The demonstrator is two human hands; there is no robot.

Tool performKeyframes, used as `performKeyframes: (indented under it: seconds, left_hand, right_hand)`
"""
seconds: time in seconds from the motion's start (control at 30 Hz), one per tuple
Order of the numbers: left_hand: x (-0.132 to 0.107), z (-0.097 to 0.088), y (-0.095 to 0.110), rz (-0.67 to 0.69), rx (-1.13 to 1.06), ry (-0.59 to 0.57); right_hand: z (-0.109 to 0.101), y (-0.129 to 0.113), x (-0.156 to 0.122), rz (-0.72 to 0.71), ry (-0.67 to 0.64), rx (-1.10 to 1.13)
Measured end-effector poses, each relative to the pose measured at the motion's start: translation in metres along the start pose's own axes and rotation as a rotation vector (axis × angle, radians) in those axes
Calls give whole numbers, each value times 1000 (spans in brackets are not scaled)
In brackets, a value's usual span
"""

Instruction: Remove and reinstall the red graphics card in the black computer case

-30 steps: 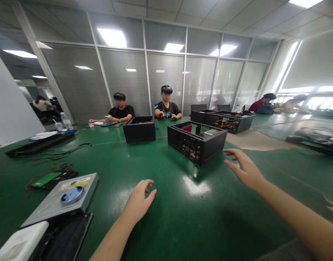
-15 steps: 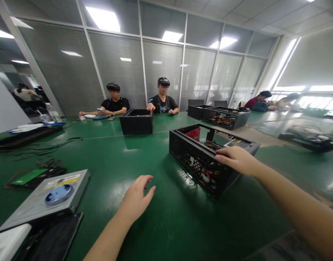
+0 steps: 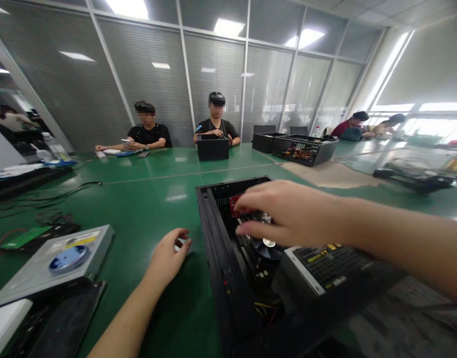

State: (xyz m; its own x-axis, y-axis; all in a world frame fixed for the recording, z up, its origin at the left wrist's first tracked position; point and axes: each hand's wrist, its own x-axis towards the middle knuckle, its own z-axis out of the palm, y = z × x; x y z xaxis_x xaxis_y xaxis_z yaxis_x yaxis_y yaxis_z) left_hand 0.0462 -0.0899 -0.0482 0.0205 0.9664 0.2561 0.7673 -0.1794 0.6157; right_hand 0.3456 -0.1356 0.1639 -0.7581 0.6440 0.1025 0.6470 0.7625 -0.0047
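An open black computer case [image 3: 223,268] stands on the green table [image 3: 146,199] right in front of me. Inside it I see a power supply [image 3: 325,263], a dark fan [image 3: 265,247] and a red part [image 3: 235,201]. My right hand [image 3: 288,214] reaches from the right over the case's open top, fingers stretched out above the fan, holding nothing. My left hand [image 3: 166,256] rests on the table just left of the case's wall, fingers loosely curled and apart, with nothing in it.
A grey optical drive [image 3: 56,258] with a blue disc label lies at the left, with a black panel [image 3: 60,323] before it and a green circuit board [image 3: 21,237] behind. Two people [image 3: 148,132] [image 3: 216,124] sit across the table; a small black case [image 3: 212,148] and more open cases [image 3: 299,149] stand there.
The black case has come from mid-table to right in front of me, after my right hand took its near edge. That hand now hovers over its inside. My left hand shifted slightly left.
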Motion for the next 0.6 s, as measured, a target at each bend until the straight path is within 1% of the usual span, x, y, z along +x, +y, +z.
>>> performKeyframes:
  seconds: [0.03,0.07,0.13,0.17,0.23,0.3,0.37,0.43,0.6]
  left_hand:
    - [0,-1,0,-8,-1,-7]
    - [0,-2,-1,-13,-2,-14]
    - [-1,-3,-1,-14,-5,-27]
    - [-1,-4,-1,-11,-4,-34]
    - [-1,-5,0,-2,-3,-48]
    - [-2,-5,3,12,-2,-68]
    - [-3,-5,8,34,3,-88]
    - [-5,-5,13,53,10,-100]
    - [-6,-5,22,83,13,-104]
  right_hand:
    - [3,22,15,-6,12,-72]
    - [9,43,30,6,-9,-143]
    - [30,81,56,71,-84,-261]
    - [43,96,65,107,-114,-302]
    - [70,116,77,138,-133,-346]
    - [93,126,80,107,-116,-366]
    - [106,129,81,69,-87,-394]
    - [110,128,82,71,-59,-433]
    - [108,118,86,153,-54,-489]
